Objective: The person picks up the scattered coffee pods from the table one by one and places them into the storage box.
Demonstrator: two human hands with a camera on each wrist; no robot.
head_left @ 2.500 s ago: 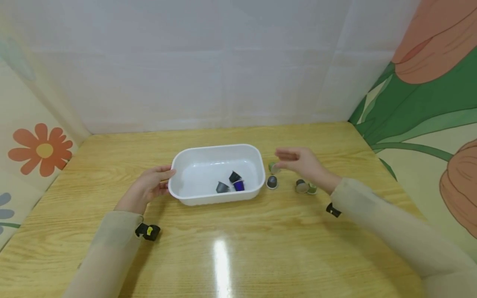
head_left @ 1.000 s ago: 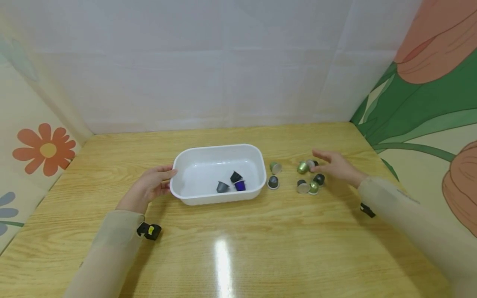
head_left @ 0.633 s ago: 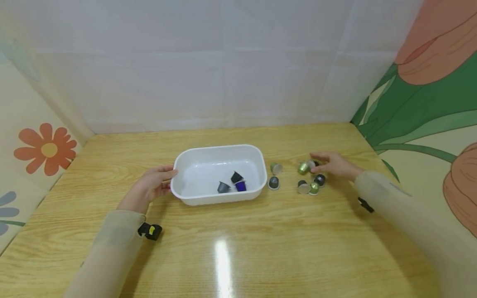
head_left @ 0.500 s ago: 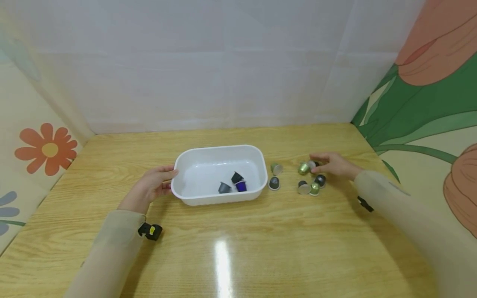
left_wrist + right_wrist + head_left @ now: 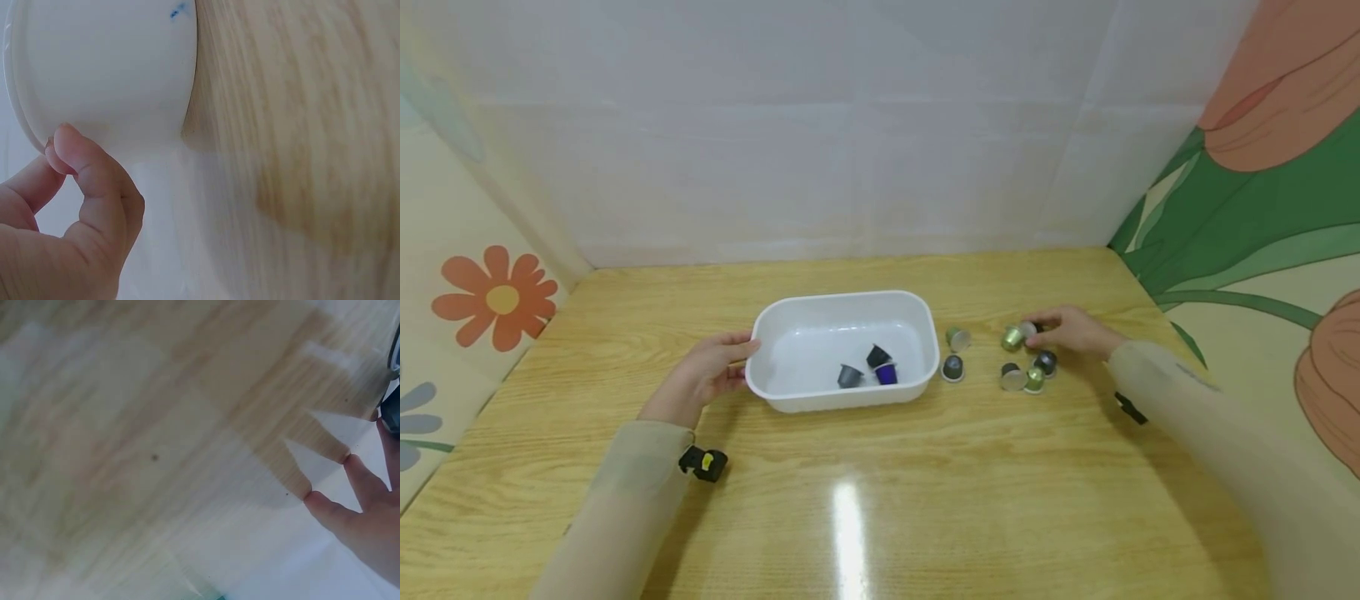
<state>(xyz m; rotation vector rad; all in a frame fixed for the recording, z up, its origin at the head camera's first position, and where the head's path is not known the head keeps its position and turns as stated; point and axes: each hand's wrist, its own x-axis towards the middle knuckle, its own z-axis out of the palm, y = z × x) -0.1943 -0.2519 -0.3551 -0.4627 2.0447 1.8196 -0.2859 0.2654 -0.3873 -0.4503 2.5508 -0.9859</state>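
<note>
A white plastic tub (image 5: 782, 358) stands mid-table, with three coffee capsules inside: a black one (image 5: 877, 357), a grey one (image 5: 850, 377) and a purple one (image 5: 887, 374). My left hand (image 5: 703, 371) pinches the tub's left rim between thumb and fingers, as the left wrist view also shows. To the right of the tub, my right hand (image 5: 1075, 331) has thumb and fingers round a dark coffee capsule (image 5: 1028, 332) with a pale lid, still at table level. Part of that dark capsule (image 5: 392, 412) shows at the right wrist view's edge. A green-gold capsule (image 5: 1012, 337) lies right beside it.
Near the tub's right end lie a green capsule (image 5: 958, 338) and a dark grey capsule (image 5: 952, 368). In front of my right hand are a pale-lidded dark capsule (image 5: 1012, 378), a gold-green capsule (image 5: 1034, 380) and a black capsule (image 5: 1046, 362). A white sheet (image 5: 850, 167) hangs behind the table.
My right hand has moved right, from beside the tub to the farther capsules, and its thumb and fingers have come together on the dark capsule. My left hand stays on the tub rim.
</note>
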